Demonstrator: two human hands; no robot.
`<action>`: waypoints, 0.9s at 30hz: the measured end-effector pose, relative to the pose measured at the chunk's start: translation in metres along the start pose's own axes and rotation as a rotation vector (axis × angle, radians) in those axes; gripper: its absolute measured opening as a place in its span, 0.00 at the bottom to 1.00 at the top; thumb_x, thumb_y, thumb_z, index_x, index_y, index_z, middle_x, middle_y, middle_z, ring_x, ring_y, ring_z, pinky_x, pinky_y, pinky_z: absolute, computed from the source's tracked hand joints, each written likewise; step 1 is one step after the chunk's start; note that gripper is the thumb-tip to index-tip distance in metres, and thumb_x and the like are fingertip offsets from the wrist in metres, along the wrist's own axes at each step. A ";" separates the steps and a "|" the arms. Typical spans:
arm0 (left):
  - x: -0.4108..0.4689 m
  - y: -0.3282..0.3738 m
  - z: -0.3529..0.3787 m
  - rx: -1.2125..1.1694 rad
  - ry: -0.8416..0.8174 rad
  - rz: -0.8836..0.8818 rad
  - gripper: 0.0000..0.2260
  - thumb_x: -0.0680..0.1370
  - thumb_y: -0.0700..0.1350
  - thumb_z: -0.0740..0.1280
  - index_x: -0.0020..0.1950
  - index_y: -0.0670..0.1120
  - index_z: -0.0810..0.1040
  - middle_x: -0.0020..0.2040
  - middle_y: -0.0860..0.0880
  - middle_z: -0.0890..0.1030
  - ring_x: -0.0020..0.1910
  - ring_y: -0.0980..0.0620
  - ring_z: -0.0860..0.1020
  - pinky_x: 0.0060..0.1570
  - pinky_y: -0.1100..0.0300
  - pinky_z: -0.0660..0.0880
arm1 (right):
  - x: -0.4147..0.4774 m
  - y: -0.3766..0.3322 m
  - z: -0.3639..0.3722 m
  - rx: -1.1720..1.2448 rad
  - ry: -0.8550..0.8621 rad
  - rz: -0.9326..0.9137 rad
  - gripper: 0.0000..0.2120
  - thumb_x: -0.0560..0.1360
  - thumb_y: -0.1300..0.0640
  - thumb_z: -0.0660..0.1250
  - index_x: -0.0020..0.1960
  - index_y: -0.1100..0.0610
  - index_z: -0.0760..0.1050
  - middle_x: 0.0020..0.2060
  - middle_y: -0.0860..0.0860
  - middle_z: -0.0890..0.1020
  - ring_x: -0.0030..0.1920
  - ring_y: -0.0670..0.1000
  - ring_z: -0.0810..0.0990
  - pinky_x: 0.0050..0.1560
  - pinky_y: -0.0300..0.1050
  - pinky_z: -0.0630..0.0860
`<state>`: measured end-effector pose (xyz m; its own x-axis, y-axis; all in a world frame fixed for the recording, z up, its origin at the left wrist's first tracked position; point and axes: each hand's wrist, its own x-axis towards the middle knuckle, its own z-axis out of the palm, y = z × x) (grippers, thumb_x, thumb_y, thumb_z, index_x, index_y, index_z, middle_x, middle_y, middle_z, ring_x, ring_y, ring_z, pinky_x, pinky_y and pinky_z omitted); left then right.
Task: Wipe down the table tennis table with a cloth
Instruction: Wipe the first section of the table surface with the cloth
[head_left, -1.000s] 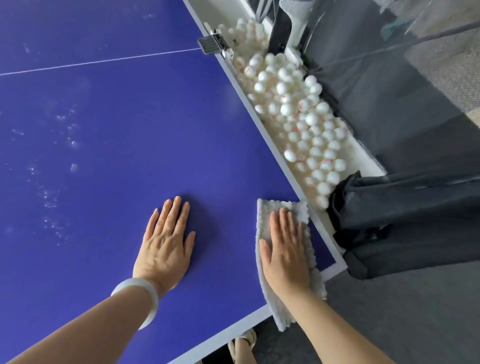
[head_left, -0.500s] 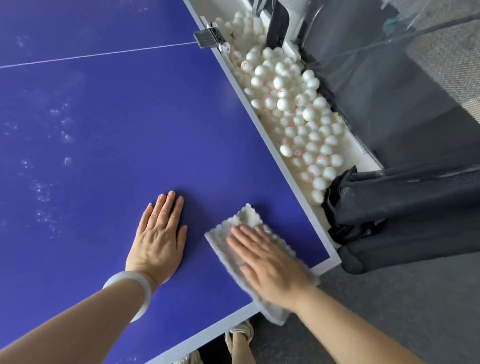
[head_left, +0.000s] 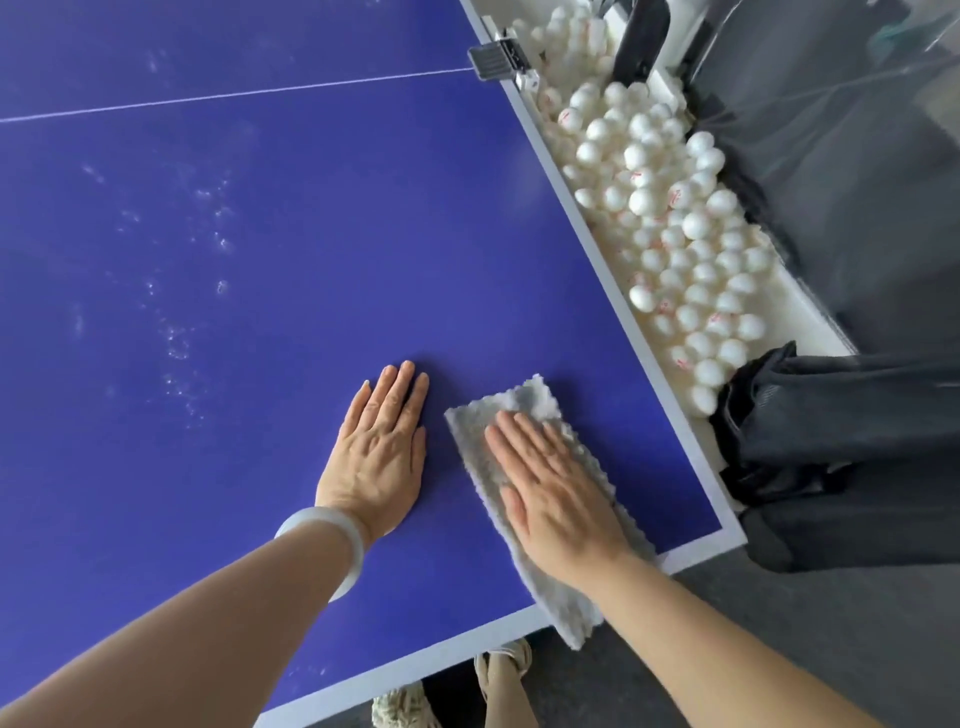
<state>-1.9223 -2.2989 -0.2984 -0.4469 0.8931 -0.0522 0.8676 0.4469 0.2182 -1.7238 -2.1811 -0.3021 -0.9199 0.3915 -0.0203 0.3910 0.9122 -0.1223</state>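
since a second ago the right hand (head_left: 553, 499) has slid the white cloth (head_left: 530, 402) leftward off the side edge, to just beside the left hand (head_left: 379, 452). both palms lie flat, fingers straight; the right presses the cloth onto the blue table tennis table (head_left: 260, 260) near its right corner, one end overhanging the near edge. white balls (head_left: 675, 208) fill a trough (head_left: 818, 325) alongside.

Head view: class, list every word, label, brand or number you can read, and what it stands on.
No legible text anywhere.
Red marks on the white balls: too blurred to read.
On the table, cloth and net clamp: no writing visible.
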 end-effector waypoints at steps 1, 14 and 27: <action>0.000 0.000 0.000 -0.013 0.004 0.001 0.27 0.82 0.49 0.40 0.81 0.45 0.50 0.81 0.47 0.49 0.80 0.51 0.46 0.78 0.54 0.40 | 0.006 0.022 -0.003 -0.018 0.003 0.115 0.26 0.84 0.52 0.47 0.80 0.58 0.52 0.80 0.53 0.52 0.80 0.52 0.49 0.80 0.52 0.48; -0.002 -0.004 0.003 -0.077 0.030 0.011 0.24 0.84 0.46 0.47 0.81 0.46 0.49 0.81 0.49 0.47 0.80 0.52 0.43 0.78 0.53 0.40 | 0.016 -0.038 0.005 0.000 -0.013 0.112 0.28 0.82 0.50 0.46 0.80 0.61 0.54 0.80 0.55 0.54 0.80 0.53 0.51 0.79 0.56 0.52; 0.015 -0.047 -0.010 -0.051 0.100 -0.153 0.25 0.85 0.46 0.51 0.80 0.42 0.52 0.81 0.45 0.51 0.80 0.47 0.47 0.76 0.57 0.34 | 0.025 -0.111 0.017 0.070 0.021 0.097 0.29 0.81 0.51 0.49 0.78 0.63 0.58 0.79 0.59 0.58 0.79 0.56 0.55 0.76 0.57 0.54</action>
<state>-1.9718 -2.3074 -0.3000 -0.5947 0.8039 0.0078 0.7766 0.5720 0.2640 -1.7905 -2.2742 -0.3057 -0.8770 0.4802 -0.0148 0.4740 0.8599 -0.1896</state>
